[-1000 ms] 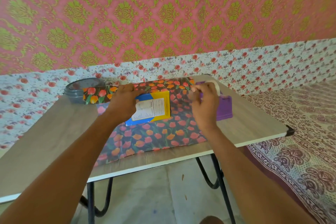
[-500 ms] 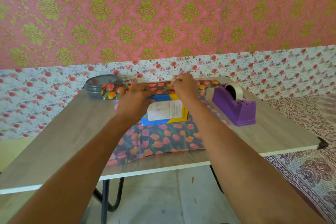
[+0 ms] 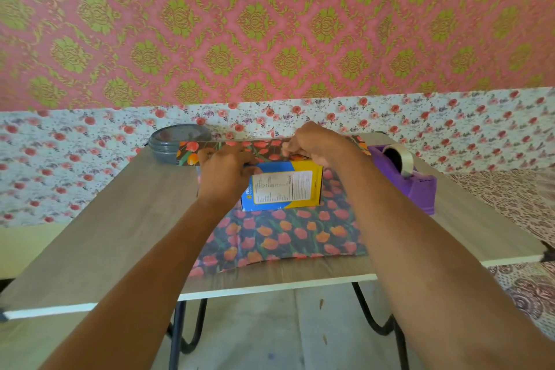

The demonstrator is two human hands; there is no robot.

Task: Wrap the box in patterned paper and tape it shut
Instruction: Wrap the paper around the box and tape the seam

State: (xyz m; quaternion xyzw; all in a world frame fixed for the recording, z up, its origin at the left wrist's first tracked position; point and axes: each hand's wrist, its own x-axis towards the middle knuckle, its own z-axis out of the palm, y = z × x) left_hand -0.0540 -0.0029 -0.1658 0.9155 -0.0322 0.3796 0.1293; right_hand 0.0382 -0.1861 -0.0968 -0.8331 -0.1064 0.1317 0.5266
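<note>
Two hands work at the far edge of the box (image 3: 285, 189), which lies flat on the patterned paper (image 3: 285, 237) at the centre of the frame, printed face up. We read the far strip of that paper as folded up and over the box's far edge, with both hands there to stop it springing back. Our left hand (image 3: 223, 174) is curled over the flap at the box's far left corner, pinning paper to card. Our right hand (image 3: 316, 143), just right of centre, has its fingers bent and pinches the flap's edge. Whether a piece of tape sits under those fingertips we cannot tell. The near half of the sheet lies loose on the surface (image 3: 120, 234), not yet brought over, so we judge the wrap to be at its first fold.

At the right of the frame, near the right hand, stands the purple tape dispenser (image 3: 417, 189), likely parked there for a quick reach. A grey lidded container (image 3: 174, 141) sits at upper left, by the paper's far corner.

White letters beginning "FU" show on the blue of the box beside the left hand; the rest is covered. The white panel of fine print looks like a nutrition table, too small for us to read.
</note>
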